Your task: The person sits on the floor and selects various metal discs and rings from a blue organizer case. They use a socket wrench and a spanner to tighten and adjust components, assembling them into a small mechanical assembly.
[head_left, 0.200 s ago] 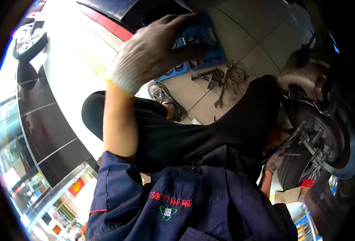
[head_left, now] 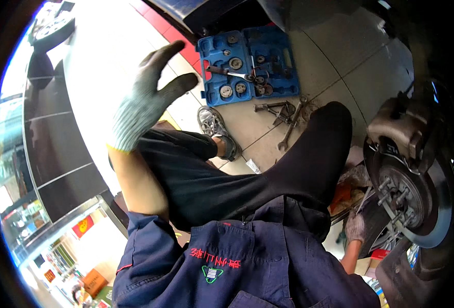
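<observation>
My left hand (head_left: 147, 100), in a pale knit glove with darkened fingers, is raised with thumb and fingers apart and nothing in it. Beyond it lies an open blue tool case (head_left: 211, 43) holding several round metal adapter discs. A ratchet wrench (head_left: 232, 73) with a dark handle rests across the case. At the lower right, my gloved right hand (head_left: 355, 228) is closed on a thin metal rod (head_left: 365, 199) beside a tyre (head_left: 372, 226); its fingers are partly hidden. Close by are a wheel hub with studs (head_left: 401, 197), a brake disc (head_left: 435, 233) and a brake caliper (head_left: 396, 128).
On the tiled floor lie a combination wrench (head_left: 292, 126) and a dark metal puller-like tool (head_left: 276, 110). A small white tube (head_left: 253, 166) is near my shoe (head_left: 214, 126). An orange-red cloth-like thing (head_left: 341, 195) sits beside my knee.
My left hand has moved left and back from over the tool case, uncovering the case and ratchet wrench. My right hand has shifted slightly, and the rod's angle is steeper.
</observation>
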### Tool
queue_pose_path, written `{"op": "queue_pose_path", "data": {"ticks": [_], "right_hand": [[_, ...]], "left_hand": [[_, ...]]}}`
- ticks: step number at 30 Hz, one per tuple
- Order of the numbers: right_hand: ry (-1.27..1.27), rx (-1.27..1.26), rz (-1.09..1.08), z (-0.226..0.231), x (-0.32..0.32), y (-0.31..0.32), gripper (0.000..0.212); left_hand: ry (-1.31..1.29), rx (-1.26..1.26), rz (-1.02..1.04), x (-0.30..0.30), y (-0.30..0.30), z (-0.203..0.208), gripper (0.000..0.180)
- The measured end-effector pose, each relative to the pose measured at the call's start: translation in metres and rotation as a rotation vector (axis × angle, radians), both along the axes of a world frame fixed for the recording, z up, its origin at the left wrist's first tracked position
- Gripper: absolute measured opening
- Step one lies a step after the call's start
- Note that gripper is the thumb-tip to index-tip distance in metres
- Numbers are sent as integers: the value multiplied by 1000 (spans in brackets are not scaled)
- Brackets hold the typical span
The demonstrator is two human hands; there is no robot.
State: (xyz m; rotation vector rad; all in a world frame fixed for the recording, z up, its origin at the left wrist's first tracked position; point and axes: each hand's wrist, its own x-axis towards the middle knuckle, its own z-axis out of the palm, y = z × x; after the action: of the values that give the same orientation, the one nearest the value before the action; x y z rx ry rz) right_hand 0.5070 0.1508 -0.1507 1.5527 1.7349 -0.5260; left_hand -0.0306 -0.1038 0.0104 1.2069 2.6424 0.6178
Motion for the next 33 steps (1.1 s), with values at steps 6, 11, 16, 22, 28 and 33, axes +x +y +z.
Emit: {"op": "queue_pose_path", "data": {"ticks": [6,11,16,22,28,33], "right_hand": [[851,277,477,-43,-64,38,46],[792,138,572,-11,-299,-35,44],[798,-260,653,-88,-440,9,51],[1072,470,1768,-234,-562,43,103],[714,299,1638,-304,-555,16,102],[752,318,1629,-292,-563,12,77]], "left_hand": [[-181,317,333,3,-86,13,57],[-258,927,1076,10,-266,-89,53],[-492,78,1573,113,-330,-337,65],[-925,-262,1555,239,-315,-383,79],[-941,-238,1864,178,-375,-431,89],[-596,-758,2592,44,-355,-458,98]]}}
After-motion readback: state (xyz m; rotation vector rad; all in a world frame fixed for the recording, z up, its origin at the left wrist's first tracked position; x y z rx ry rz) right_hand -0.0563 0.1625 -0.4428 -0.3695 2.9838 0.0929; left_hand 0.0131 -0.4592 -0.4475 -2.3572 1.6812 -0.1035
